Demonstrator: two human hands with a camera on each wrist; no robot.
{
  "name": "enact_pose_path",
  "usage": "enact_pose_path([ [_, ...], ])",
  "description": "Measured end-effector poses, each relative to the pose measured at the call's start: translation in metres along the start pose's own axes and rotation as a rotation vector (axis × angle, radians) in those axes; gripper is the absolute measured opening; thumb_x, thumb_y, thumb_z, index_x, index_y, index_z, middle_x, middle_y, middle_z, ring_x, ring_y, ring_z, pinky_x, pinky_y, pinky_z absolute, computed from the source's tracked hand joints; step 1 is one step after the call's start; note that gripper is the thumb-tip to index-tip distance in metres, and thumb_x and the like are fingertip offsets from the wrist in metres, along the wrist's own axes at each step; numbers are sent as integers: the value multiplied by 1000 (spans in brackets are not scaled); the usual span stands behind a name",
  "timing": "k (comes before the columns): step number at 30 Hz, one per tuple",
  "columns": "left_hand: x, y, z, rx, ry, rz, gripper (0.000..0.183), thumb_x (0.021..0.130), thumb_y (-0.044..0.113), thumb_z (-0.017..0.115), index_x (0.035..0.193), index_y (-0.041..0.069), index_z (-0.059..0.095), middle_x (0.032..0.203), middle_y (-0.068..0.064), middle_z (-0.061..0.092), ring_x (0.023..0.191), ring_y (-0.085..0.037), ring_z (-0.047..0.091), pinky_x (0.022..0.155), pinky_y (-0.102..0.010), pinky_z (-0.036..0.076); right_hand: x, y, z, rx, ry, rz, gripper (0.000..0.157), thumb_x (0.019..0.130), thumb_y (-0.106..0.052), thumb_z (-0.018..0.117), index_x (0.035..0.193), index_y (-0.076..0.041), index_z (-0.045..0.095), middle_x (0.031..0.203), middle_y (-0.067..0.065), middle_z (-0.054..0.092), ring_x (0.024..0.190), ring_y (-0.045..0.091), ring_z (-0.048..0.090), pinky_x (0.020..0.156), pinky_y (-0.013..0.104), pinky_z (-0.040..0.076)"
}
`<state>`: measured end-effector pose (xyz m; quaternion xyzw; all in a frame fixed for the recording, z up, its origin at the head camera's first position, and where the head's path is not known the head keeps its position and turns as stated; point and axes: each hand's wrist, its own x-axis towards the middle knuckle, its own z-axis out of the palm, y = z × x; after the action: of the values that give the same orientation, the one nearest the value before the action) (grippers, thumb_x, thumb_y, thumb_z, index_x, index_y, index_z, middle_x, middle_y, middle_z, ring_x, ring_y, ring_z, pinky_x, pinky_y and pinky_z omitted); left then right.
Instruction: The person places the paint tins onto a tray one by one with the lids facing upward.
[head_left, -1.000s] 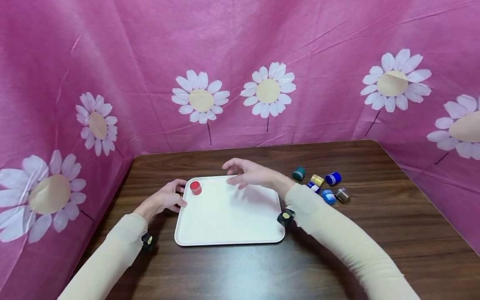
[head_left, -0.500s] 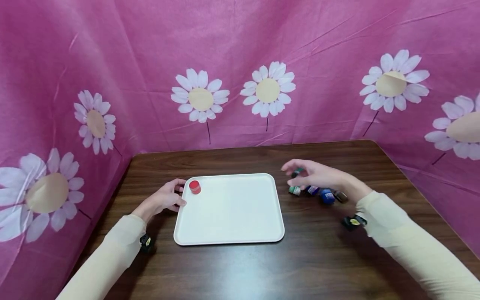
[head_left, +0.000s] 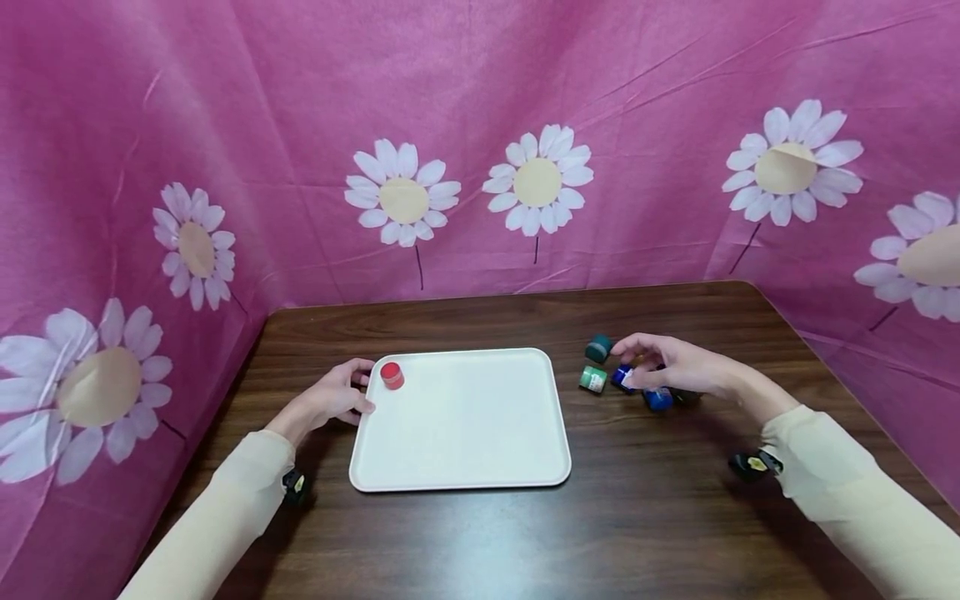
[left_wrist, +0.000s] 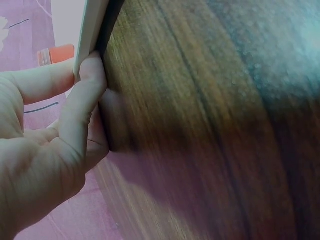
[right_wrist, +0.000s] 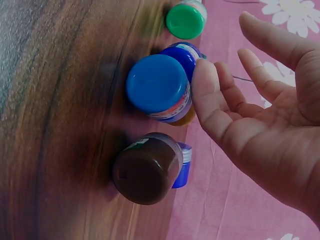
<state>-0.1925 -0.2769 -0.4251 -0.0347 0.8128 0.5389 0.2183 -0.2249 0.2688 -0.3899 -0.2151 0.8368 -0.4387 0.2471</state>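
My left hand (head_left: 333,393) pinches the left rim of a white tray (head_left: 465,425) between thumb and fingers. A small red-lidded paint jar (head_left: 392,376) stands in the tray's far left corner. Over a cluster of paint jars right of the tray hovers my right hand (head_left: 671,364), fingers loosely bent and holding nothing. Below and around it lie a dark green jar (head_left: 598,348), a light green jar (head_left: 593,379), a dark blue jar (head_left: 622,378) and a lighter blue jar (head_left: 658,399). The right wrist view also shows a brown jar (right_wrist: 145,172) and another blue jar (right_wrist: 182,167) partly behind it.
Tray and jars are on a brown wooden table (head_left: 480,542). Pink cloth (head_left: 465,75) printed with white daisies hangs behind the table and along its sides. A dark wrist camera (head_left: 750,465) sits below the right forearm.
My right hand has moved right, from above the tray to over the jars. The light green jar, hidden at first, now shows. My left hand stays on the tray's rim.
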Motion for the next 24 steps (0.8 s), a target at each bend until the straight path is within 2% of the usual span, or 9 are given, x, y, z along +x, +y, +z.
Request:
enact_pose_path([
  [9,-1,1,1,-1,-3,-14,77,84,-14,66,150,-4,30,123,-23,40,92,-27,60,70,-44,61,4,3,1,-118,28,-27,52,91,-17,77,135,0,56,125,18,60,107,28,58,90,31,50],
  [13,0,3,0,2,2,-14,77,83,-14,66,150,-4,30,123,-23,40,91,-27,60,70,-44,61,9,0,1,-189,29,-31,50,91,-18,78,133,-1,59,120,13,63,107,29,55,91,39,49],
  [16,0,3,-1,10,5,-11,77,83,-13,66,151,-4,29,124,-23,42,92,-26,60,70,-44,61,13,-3,2,-214,16,-34,49,91,-17,77,133,0,60,125,15,62,112,33,55,96,50,47],
  [19,1,3,-1,13,4,-11,77,84,-12,67,151,-3,30,125,-22,42,92,-27,60,71,-44,61,15,-3,5,-223,-5,-30,48,91,-15,77,133,0,60,130,17,61,114,35,56,98,54,47],
  [24,1,2,-1,11,9,-18,77,83,-14,66,151,-3,30,124,-22,41,92,-26,60,70,-43,61,20,-2,12,-198,-65,-12,51,90,-16,78,134,-1,58,127,15,60,112,33,58,94,46,50],
])
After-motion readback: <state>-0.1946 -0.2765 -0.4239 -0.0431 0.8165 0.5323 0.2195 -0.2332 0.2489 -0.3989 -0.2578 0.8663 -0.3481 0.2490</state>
